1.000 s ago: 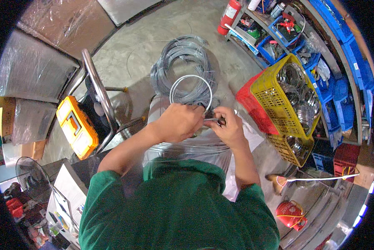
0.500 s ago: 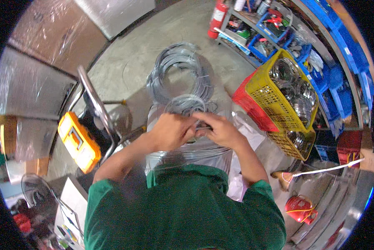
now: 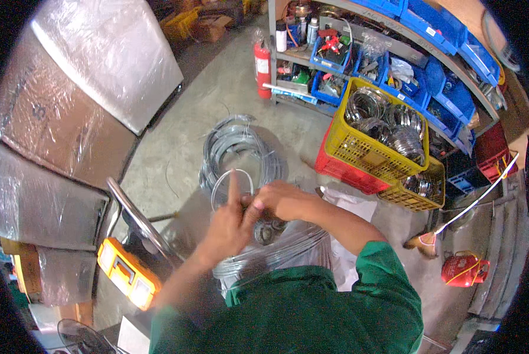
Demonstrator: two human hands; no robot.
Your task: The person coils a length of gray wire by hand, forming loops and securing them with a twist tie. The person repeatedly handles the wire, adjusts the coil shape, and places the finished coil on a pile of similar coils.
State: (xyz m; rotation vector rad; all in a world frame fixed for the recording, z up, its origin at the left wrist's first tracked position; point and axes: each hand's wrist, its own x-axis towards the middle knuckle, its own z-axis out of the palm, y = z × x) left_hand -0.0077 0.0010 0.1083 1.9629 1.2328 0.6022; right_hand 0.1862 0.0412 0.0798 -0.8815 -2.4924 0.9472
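Observation:
Between my hands a small loop of pale wire (image 3: 216, 187) stands up in front of me. My left hand (image 3: 224, 227), slightly blurred, has its index finger stretched up along the loop, and its other fingers are curled at the loop's lower end. Pressed against the left thumb, my right hand (image 3: 283, 200) is closed at the loop's right side; its fingertips are partly hidden. Below the hands sits a round metal part (image 3: 267, 232), beside a bundle of grey wire strands (image 3: 276, 255) close to my body. A large coil of grey wire (image 3: 212, 154) lies just beyond.
Yellow crates (image 3: 367, 158) of shiny wire coils are stacked at the right beside a shelf with blue bins (image 3: 415, 94). A red extinguisher (image 3: 263, 69) stands by the shelf. On the left are an orange work light (image 3: 127, 274), a metal tube frame (image 3: 136, 212) and wrapped boxes (image 3: 58, 118).
My view has shifted, showing more of the shelf. The left index finger now points up and the small wire loop shows clearly above the hands, which remain together.

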